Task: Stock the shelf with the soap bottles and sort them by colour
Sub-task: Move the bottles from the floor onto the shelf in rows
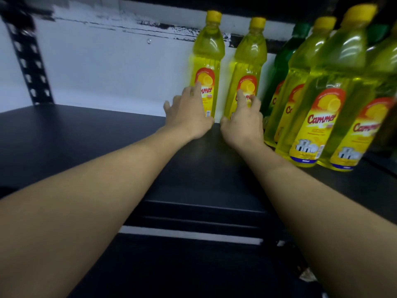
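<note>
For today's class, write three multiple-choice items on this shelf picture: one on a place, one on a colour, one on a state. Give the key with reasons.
1. Where on the black shelf do the soap bottles stand?
A. its right part
B. its left part
C. spread evenly along it

2. What colour is the cap of the bottle at the left hand?
A. red
B. yellow
C. white

3. How is the right hand?
A. clenched in a fist
B. fingers spread against a yellow bottle
C. lifting a bottle high

Key: 1 A, the left part is bare. 2 B, the left yellow bottle has a yellow cap. 3 B, its fingers lie open on the second yellow bottle, which stands on the shelf.
</note>
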`<move>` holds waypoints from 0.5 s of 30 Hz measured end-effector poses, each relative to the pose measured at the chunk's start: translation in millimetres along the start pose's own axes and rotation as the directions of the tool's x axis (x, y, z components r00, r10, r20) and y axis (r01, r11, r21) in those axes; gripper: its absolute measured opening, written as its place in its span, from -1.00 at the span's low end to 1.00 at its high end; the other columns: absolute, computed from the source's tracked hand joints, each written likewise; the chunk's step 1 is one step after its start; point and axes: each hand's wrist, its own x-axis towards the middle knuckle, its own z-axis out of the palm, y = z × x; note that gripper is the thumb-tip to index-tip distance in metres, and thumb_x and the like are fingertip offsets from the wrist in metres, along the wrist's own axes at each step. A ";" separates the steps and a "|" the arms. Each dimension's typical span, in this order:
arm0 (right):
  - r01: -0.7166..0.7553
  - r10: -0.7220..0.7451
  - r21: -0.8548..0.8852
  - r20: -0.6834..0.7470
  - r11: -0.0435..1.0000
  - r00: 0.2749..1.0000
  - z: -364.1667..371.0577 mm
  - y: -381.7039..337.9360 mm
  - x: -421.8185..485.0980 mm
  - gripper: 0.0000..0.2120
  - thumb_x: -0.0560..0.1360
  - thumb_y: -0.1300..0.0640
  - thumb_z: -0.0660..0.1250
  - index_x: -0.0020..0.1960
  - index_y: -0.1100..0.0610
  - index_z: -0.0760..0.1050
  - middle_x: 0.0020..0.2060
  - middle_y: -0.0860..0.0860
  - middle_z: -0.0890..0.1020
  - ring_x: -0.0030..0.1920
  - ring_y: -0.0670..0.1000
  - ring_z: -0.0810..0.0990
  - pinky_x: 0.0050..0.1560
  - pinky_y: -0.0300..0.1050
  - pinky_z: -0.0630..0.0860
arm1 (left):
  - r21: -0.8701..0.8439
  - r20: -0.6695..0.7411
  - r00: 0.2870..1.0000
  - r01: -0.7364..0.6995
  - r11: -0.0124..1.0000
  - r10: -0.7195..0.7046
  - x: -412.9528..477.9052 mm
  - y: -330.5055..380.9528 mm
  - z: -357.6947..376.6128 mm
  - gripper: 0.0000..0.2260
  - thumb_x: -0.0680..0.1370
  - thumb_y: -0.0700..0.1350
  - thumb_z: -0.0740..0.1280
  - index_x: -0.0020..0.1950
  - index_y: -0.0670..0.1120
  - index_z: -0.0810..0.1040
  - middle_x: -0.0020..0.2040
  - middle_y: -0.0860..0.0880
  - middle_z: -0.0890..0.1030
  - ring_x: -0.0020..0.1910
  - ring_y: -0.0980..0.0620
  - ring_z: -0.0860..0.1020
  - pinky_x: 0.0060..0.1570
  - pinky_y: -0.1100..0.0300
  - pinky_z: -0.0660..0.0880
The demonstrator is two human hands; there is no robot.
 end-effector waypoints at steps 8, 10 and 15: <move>0.141 -0.130 -0.094 0.107 0.986 0.986 -62.8 -10.8 -78.3 -0.51 0.62 -0.13 0.16 0.53 -0.08 0.28 0.50 0.15 0.29 0.47 0.27 0.26 0.45 0.34 0.17 | 0.197 0.189 0.973 -0.170 0.966 0.133 -81.6 6.8 -73.4 -0.44 0.50 0.13 0.37 0.46 0.00 0.36 0.40 -0.06 0.43 0.36 -0.17 0.40 0.41 -0.22 0.22; 0.198 -0.179 -0.125 0.151 0.972 0.972 -82.8 -14.3 -99.2 -0.51 0.61 -0.15 0.18 0.51 -0.08 0.31 0.48 0.15 0.32 0.47 0.27 0.27 0.45 0.35 0.15 | 0.241 0.207 0.964 -0.218 0.946 0.169 -103.3 7.6 -92.7 -0.48 0.50 0.13 0.35 0.42 0.00 0.41 0.38 -0.07 0.45 0.33 -0.17 0.42 0.41 -0.21 0.22; 0.317 -0.282 -0.191 0.188 0.929 0.941 -127.1 -25.3 -149.8 -0.50 0.57 -0.17 0.21 0.47 -0.05 0.37 0.40 0.16 0.42 0.41 0.27 0.36 0.42 0.32 0.21 | 0.307 0.209 0.943 -0.316 0.898 0.260 -161.1 18.7 -131.6 -0.55 0.50 0.14 0.33 0.31 -0.04 0.50 0.30 -0.05 0.51 0.27 -0.16 0.46 0.40 -0.17 0.24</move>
